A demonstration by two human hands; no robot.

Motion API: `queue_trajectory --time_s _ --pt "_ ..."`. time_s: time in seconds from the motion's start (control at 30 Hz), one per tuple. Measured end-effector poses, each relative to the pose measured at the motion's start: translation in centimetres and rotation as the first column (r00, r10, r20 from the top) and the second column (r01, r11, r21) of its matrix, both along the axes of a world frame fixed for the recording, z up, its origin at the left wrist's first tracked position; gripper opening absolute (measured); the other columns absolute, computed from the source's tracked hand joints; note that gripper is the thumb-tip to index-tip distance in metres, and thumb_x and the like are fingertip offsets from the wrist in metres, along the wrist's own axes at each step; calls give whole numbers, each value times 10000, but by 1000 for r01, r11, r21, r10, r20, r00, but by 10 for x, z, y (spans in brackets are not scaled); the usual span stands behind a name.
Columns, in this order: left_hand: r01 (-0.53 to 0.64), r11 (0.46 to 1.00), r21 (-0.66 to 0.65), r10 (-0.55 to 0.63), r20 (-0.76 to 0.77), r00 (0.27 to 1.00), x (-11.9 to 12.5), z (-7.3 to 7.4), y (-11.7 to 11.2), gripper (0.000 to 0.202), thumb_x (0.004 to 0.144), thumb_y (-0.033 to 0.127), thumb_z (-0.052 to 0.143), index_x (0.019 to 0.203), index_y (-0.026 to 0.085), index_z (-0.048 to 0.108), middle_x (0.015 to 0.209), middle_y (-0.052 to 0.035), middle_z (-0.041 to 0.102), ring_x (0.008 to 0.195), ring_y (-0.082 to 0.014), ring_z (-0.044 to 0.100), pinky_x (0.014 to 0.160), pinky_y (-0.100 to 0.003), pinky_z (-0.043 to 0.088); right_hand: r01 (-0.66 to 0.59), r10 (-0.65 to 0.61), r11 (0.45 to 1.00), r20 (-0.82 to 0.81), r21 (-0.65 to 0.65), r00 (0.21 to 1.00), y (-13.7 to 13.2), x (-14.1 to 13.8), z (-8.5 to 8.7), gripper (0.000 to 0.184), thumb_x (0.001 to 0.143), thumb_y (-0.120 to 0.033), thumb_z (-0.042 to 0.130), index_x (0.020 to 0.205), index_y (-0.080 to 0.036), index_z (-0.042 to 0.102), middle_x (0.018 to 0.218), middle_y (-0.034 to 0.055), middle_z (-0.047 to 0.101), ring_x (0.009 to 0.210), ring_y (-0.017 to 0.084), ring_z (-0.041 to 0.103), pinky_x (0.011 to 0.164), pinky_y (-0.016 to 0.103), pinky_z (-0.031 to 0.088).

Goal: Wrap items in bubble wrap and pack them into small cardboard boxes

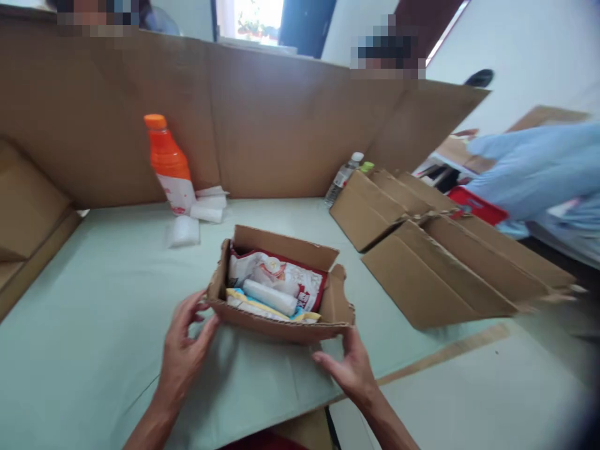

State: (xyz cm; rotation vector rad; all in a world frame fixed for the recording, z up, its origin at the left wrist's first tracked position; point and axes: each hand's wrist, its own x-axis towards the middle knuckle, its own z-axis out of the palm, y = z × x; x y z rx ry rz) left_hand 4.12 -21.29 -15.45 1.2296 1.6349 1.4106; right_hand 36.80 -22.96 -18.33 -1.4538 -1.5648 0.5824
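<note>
On the pale green table [94, 300], centre: small open cardboard box [281, 326], packets [276, 284] inside. Left hand [185, 350], fingers loosely spread, touches its near-left corner; right hand [349, 369], fingers spread, its near-right. Probably best held low and level, sparing the torn flaps.

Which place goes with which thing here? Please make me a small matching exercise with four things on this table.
Things:
1. orange bottle
2. clear bottle
3. white roll
4. open box

Places:
a. inside the open box
b. between the left hand and the right hand
c. back left, upright by the cardboard wall
d. at the back, next to the flat cardboard

Pairs: 1-c, 2-d, 3-a, 4-b.
</note>
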Motion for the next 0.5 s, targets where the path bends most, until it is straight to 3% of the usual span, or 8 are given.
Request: queue_trajectory --time_s 0.1,0.23,0.3,0.37,0.43,0.5 --pt "-79 988 -129 90 79 993 -2 -6 -3 717 623 569 816 1215 221 611 1200 -97 660 780 -184 670 596 -290 577 -246 246 969 -54 -11 968 26 5 4 1279 608 -724 823 1614 -206 227 1625 185 336 1475 396 365 1168 555 388" --pt "17 963 -268 41 210 977 16 -15 4 718 601 601 816 1154 207 583 1020 -65 692 745 -215 705 630 -333 601 -435 440 898 -111 68 891 64 6 7 1382 573 -726 840 1638 -267 87 1638 151 313 1506 372 313 1205 546 335" --pt "14 962 -273 43 202 978 31 -17 20 723 632 585 807 1198 209 562 990 -51 690 754 -209 716 712 -347 608 -413 425 903 -117 115 897 75 6 6 1341 603 -670 860 1633 -279 95 1630 148 323 1494 361 338 1193 537 354" --pt "13 978 -207 34 222 974 50 -17 49 799 660 556 802 1324 230 497 1185 -87 649 822 -189 714 762 -339 606 -326 344 934 -124 144 931 86 9 4 1282 633 -606 873 1624 -276 130 1621 146 339 1473 357 372 1176 527 384" --pt "61 992 -115 -25 289 957 76 -17 87 939 676 526 801 1462 266 360 1453 -142 483 951 -184 694 822 -337 597 -203 226 966 -140 163 964 102 18 5 1234 653 -559 876 1615 -273 157 1604 147 365 1429 354 433 1143 521 429" --pt "156 986 -58 -127 343 931 111 -17 128 1044 668 517 808 1520 268 259 1578 -183 321 1106 -219 654 885 -350 577 -57 88 981 -161 188 983 124 31 6 1222 656 -539 877 1608 -264 162 1589 163 378 1374 352 490 1102 526 469"
